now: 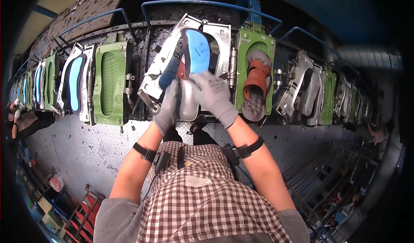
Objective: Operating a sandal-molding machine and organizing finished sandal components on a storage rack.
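In front of me a silver metal mould (pixel 220 31) carries a blue shoe sole (pixel 198 48) with a dark rim. Below the sole sits a smooth grey shoe last (pixel 189 100), and a small red piece (pixel 181 69) shows between them. My left hand (pixel 167 109), in a grey glove, lies along the last's left side, fingers together, tips near the red piece. My gloved right hand (pixel 213 94) bends its fingers over the last's upper right, against the sole's lower end. What either hand's fingers close on is hidden.
Right of the mould, a green mould half (pixel 243 48) bears a grey last with an orange-red sandal upper (pixel 257 79). Another green half (pixel 109 83) stands left. Similar moulds line both sides; blue rails (pixel 207 2) run behind. Other people work at both far ends.
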The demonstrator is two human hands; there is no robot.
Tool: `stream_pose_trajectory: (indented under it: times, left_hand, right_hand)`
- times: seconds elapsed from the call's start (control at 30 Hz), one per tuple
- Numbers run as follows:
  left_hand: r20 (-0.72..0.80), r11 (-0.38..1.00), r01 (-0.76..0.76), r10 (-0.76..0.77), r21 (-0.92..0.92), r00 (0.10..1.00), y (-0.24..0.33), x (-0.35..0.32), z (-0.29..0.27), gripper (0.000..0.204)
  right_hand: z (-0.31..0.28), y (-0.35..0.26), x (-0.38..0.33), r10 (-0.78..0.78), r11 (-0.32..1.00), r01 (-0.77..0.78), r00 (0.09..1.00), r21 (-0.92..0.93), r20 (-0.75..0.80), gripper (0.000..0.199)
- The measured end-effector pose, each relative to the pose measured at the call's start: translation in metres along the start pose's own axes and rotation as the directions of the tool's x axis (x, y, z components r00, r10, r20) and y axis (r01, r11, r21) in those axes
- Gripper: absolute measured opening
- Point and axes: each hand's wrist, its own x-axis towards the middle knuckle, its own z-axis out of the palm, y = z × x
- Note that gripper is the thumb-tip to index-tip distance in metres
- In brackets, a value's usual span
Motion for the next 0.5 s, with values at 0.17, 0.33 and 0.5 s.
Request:
stream_pose_trajectory:
  times: [0.17, 0.33, 0.5]
  left_hand:
    - [-0.089, 0.766, 0.203, -0.322, -0.61, 0.943, -0.022, -0.03, -0.008, 0.074]
    - [-0.094, 0.92, 0.198, -0.242, -0.338, 0.966, 0.002, -0.016, -0.006, 0.067]
    - [-0.204, 0.984, 0.003, 0.034, 0.179, 0.978, 0.028, 0.039, 0.002, 0.073]
  right_hand:
    - [0.027, -0.04, -0.05, 0.05, 0.994, -0.026, 0.974, -0.107, 0.222, 0.022]
    - [0.01, -0.006, -0.049, 0.102, 0.981, -0.121, 0.987, 0.154, 0.123, 0.034]
    - [0.019, 0.011, -0.017, 0.448, 0.882, -0.447, 0.894, 0.149, 0.023, 0.048]
